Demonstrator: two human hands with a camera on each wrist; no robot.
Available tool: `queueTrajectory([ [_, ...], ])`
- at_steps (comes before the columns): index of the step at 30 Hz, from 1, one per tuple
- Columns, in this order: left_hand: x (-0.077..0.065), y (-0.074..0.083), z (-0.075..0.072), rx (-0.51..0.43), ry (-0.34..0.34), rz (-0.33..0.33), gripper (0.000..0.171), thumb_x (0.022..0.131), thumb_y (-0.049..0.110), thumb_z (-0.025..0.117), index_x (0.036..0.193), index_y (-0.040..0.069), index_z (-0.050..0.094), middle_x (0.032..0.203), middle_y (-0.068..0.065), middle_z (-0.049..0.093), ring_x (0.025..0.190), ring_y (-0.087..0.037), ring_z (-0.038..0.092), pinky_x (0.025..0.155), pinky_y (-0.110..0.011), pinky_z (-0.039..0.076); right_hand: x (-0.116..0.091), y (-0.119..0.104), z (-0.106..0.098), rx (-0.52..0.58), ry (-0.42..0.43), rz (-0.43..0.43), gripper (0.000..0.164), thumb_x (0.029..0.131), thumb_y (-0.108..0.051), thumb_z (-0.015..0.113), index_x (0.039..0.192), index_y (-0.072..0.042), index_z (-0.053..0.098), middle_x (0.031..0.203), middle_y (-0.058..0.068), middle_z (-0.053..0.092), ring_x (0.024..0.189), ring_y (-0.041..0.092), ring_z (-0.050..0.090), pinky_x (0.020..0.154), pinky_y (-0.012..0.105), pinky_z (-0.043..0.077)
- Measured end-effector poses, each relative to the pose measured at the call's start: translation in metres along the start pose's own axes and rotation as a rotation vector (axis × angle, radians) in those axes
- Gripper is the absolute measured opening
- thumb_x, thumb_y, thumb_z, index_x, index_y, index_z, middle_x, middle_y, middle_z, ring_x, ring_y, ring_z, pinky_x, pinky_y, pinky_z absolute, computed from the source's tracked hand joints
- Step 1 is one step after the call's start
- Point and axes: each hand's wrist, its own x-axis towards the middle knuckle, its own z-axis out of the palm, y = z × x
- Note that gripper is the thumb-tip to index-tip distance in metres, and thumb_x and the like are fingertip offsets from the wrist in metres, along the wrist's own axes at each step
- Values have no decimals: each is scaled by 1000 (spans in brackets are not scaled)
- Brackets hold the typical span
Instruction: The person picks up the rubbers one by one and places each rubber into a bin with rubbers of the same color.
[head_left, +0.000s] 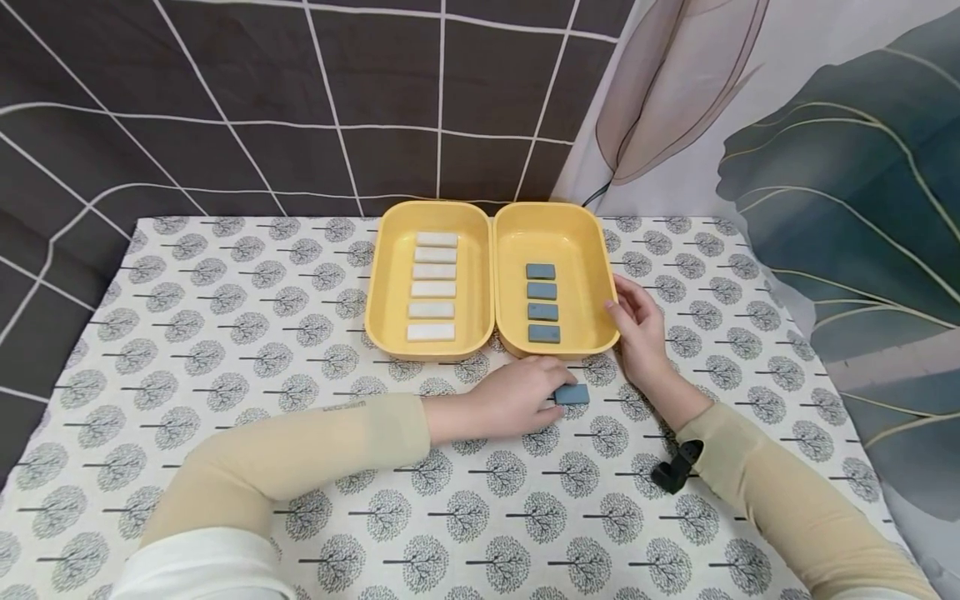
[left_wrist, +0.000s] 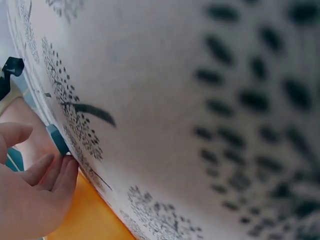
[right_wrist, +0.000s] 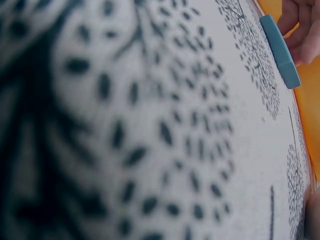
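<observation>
My left hand (head_left: pixel 525 396) is at a small blue rectangular block (head_left: pixel 572 394) on the cloth, just in front of the right yellow tray (head_left: pixel 609 333). In the left wrist view, its fingertips (left_wrist: pixel 70 162) come close to the block (left_wrist: pixel 57 139), while the thumb stands apart. The right wrist view shows the block (right_wrist: pixel 280 52) lying flat beside those fingers. At the tray's right wall, my right hand (head_left: pixel 641 329) holds the rim, thumb on the inner side and fingers outside. Several blue blocks (head_left: pixel 542 312) lie in a column inside this tray.
The left yellow tray (head_left: pixel 372 312) adjoins the right one and holds a column of several white blocks (head_left: pixel 432 289). A tree-print cloth (head_left: pixel 247 400) covers the table. Dark checked fabric (head_left: pixel 247 83) hangs behind, with a leaf-patterned curtain (head_left: pixel 847 208) at right.
</observation>
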Motion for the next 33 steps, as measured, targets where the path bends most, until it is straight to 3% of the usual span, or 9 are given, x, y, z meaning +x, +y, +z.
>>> queueTrajectory([
  [7, 5, 1, 1, 36, -2, 41, 40, 101, 25, 71, 138, 11, 67, 138, -3, 69, 129, -18, 66, 115, -30, 54, 0, 1, -1, -1, -1, 4, 48, 101, 12, 48, 149, 10, 48, 128, 1, 69, 114, 16, 68, 95, 25, 64],
  [14, 8, 0, 4, 85, 9, 49, 38, 100, 22, 74, 137, 14, 68, 134, -1, 70, 127, -17, 66, 116, -29, 53, 0, 1, -1, -4, 5, 7, 48, 101, 12, 48, 149, 9, 48, 129, 0, 69, 115, 15, 68, 95, 24, 64],
  [22, 8, 0, 5, 22, 28, 32, 37, 98, 18, 76, 134, 14, 70, 132, 0, 71, 124, -16, 67, 114, -28, 54, 0, 0, -1, -5, -12, -3, 46, 101, 12, 49, 147, 6, 51, 130, 2, 69, 115, 16, 68, 95, 25, 64],
  [33, 11, -2, 7, -166, 72, 7, 34, 92, 11, 81, 125, 12, 74, 120, 2, 75, 107, -11, 68, 101, -21, 56, 0, 0, -1, 8, -7, -9, 46, 101, 12, 49, 147, 9, 50, 130, 1, 69, 115, 16, 68, 95, 24, 64],
])
